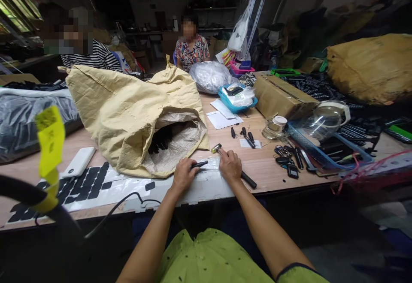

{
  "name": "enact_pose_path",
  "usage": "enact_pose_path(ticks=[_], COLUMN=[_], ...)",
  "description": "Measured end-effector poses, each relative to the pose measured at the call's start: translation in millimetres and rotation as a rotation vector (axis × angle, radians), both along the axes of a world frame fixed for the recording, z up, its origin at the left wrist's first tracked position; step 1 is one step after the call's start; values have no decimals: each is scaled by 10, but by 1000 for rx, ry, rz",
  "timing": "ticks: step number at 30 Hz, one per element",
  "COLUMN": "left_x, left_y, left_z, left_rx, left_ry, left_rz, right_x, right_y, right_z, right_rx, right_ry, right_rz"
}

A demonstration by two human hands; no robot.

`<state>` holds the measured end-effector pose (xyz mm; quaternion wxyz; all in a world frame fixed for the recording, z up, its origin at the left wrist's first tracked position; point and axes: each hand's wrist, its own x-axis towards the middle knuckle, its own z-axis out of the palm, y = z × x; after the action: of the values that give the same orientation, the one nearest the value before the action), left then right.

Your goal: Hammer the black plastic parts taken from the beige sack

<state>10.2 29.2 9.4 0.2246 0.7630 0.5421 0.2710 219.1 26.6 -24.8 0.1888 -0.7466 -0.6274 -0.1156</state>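
Note:
My left hand point(184, 174) is closed on a slim black part point(200, 164) that points to the right, low over the table edge. My right hand point(230, 165) is wrapped round a small hammer point(249, 181); its yellow and metal head shows beyond my fingers and its black handle sticks out toward me. Between my hands lies a clear plastic sheet point(210, 164) on a white surface. Just left of them, a yellowish cloth sack point(138, 103) lies with its mouth toward me, and dark pieces point(162, 139) show inside.
A white power bank-like device point(79, 162) and black stick-on pads point(88, 182) lie at left. Several black parts point(244, 133), car keys point(292, 170), a glass jar point(274, 127), a blue basket point(334, 163) and a cardboard box point(280, 96) are at right. Two people sit across.

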Motion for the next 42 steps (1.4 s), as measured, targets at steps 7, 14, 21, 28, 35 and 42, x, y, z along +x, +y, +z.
enact_pose_path(ticks=[7, 14, 21, 28, 35, 42], left_x=[66, 125, 204, 229, 244, 259], left_y=[-67, -65, -76, -64, -71, -94], left_z=[-102, -4, 81, 57, 67, 43], left_rx=[-52, -126, -187, -189, -199, -167], left_ry=[57, 46, 19, 8, 42, 27], left_rz=[14, 61, 115, 126, 119, 124], right_x=[-4, 71, -38, -314, -374, -341], right_y=[-15, -27, -397, -649, -711, -701], right_z=[17, 124, 265, 262, 303, 271], right_rx=[-18, -66, 72, 39, 44, 77], right_ry=[22, 139, 485, 534, 428, 401], right_rz=[11, 13, 223, 414, 474, 420])
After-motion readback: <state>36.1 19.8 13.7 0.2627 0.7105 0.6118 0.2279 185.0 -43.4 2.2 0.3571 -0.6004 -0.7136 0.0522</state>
